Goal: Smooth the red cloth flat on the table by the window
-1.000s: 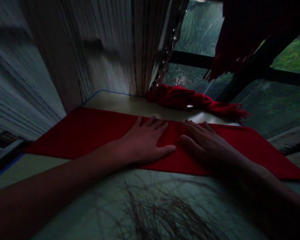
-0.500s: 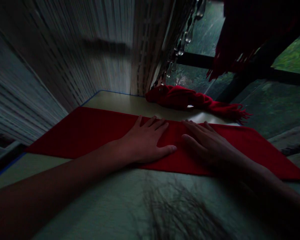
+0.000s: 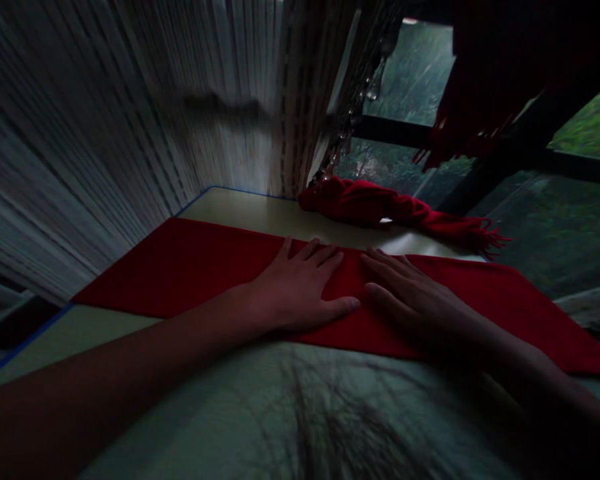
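The right hand (image 3: 417, 300) has edged slightly toward the left hand (image 3: 300, 288). Each grip is unclamped, left fingers spread, right ones closer together; both touch the cloth (image 3: 165, 267) below, its long axis running left to right across the counter (image 3: 205, 393).

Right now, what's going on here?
A person's left hand and right hand rest on a red cloth lying flat on a table, apart from each other. The left is spread wider than the right. Beyond the cloth, a bunched, fringed red scarf lies on the table by a window.
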A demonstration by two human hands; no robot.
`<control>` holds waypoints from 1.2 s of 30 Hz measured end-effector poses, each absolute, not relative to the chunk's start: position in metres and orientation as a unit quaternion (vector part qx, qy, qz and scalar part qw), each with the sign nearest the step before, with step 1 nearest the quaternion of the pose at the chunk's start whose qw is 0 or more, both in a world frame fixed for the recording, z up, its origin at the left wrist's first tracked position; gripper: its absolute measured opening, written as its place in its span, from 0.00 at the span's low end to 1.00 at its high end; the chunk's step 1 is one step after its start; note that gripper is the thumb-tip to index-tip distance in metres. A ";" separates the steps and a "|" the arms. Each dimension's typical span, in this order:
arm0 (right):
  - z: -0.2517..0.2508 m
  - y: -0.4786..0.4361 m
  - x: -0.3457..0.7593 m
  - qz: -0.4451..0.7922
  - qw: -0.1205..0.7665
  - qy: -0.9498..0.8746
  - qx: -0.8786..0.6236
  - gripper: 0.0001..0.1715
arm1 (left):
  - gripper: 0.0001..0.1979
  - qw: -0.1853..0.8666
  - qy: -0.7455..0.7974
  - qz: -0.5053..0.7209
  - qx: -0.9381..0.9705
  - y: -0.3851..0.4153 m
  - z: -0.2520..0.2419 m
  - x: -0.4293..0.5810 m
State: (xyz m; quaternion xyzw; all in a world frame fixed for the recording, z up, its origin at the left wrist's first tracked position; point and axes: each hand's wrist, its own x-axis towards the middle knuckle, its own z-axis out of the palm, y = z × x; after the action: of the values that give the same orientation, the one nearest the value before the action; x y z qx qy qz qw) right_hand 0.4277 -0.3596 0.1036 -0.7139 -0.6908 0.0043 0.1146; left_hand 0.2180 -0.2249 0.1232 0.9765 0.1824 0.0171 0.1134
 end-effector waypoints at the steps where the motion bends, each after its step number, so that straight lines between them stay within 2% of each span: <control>1: 0.104 -0.360 0.427 0.000 0.118 -0.690 -0.714 0.39 | 0.46 0.115 0.182 0.018 0.976 -0.225 0.123 0.218; 36: 0.104 -0.359 0.432 -0.039 0.126 -0.673 -0.728 0.40 | 0.45 0.100 0.192 0.001 0.976 -0.227 0.128 0.219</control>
State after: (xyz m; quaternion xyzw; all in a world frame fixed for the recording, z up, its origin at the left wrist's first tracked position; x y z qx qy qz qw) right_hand 0.4316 -0.3590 0.1041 -0.7279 -0.6728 -0.0393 0.1262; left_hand 0.2189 -0.2272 0.1279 0.9763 0.1922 0.0011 0.0998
